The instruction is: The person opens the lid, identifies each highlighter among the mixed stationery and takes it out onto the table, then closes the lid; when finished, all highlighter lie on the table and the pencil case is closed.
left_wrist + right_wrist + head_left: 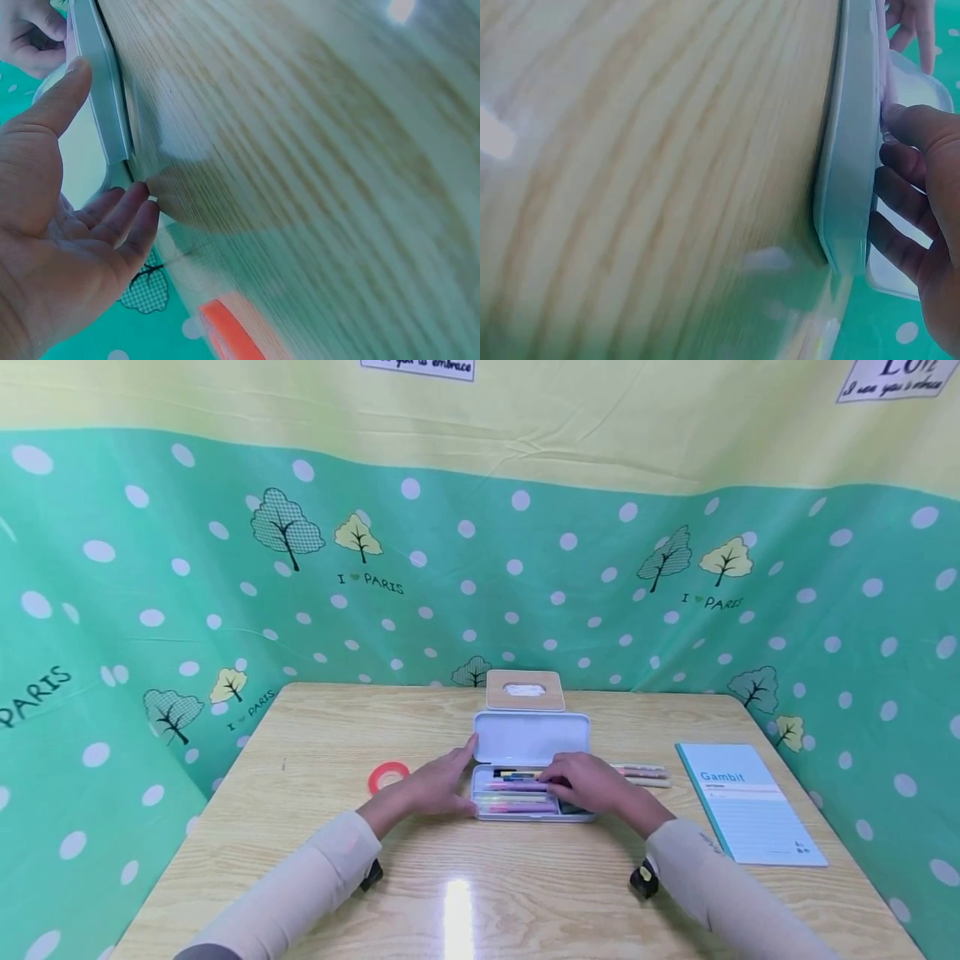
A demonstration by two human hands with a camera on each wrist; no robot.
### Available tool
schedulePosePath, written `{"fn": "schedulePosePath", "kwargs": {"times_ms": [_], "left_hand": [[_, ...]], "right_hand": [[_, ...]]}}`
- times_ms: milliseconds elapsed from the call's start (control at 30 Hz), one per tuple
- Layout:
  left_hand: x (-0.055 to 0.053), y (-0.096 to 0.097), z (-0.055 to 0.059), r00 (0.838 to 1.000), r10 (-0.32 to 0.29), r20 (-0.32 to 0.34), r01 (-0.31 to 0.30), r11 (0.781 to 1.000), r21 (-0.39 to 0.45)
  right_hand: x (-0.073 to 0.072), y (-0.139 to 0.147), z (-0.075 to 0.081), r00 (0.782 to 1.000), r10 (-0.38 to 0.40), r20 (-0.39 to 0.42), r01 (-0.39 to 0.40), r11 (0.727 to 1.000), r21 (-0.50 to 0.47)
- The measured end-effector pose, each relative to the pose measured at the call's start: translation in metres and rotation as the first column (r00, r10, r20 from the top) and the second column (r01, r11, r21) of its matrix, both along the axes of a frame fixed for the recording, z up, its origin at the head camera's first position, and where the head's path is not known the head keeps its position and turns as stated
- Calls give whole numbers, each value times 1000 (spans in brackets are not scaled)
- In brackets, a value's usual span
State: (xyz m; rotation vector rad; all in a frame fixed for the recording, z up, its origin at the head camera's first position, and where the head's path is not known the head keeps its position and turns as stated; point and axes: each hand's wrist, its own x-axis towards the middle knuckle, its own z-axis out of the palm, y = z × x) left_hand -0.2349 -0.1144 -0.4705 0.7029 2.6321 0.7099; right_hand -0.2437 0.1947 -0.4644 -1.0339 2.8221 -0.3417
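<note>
A white pencil case (532,739) lies on the table with its lid raised, and several coloured pens (517,808) fill its tray. My left hand (438,781) rests at the case's left end, thumb by the front corner and fingers reaching toward the hinge side. In the left wrist view its fingers (124,214) are extended beside the case. My right hand (588,781) reaches over the right part of the tray. In the right wrist view, its thumb and forefinger pinch the clear end of a pen (889,138); most of that pen is hidden.
To the right of the case lie several more pens (645,771). A pale blue notebook (757,810) is on the right side of the table. Left of the case sits a red tape ring (375,774). Behind the lid stands a tissue box (498,699), near the curtain (420,635).
</note>
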Motion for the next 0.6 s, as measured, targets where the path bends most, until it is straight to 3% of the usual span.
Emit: {"fn": "schedulePosePath", "kwargs": {"times_ms": [233,600], "left_hand": [[1,0,2,1000,14,9,-14,1000,1],[1,0,0,1000,4,8,-4,1000,7]], "right_hand": [[1,10,8,999,-45,-25,44,998,-33],[2,32,10,995,-99,-2,99,994,-46]]}}
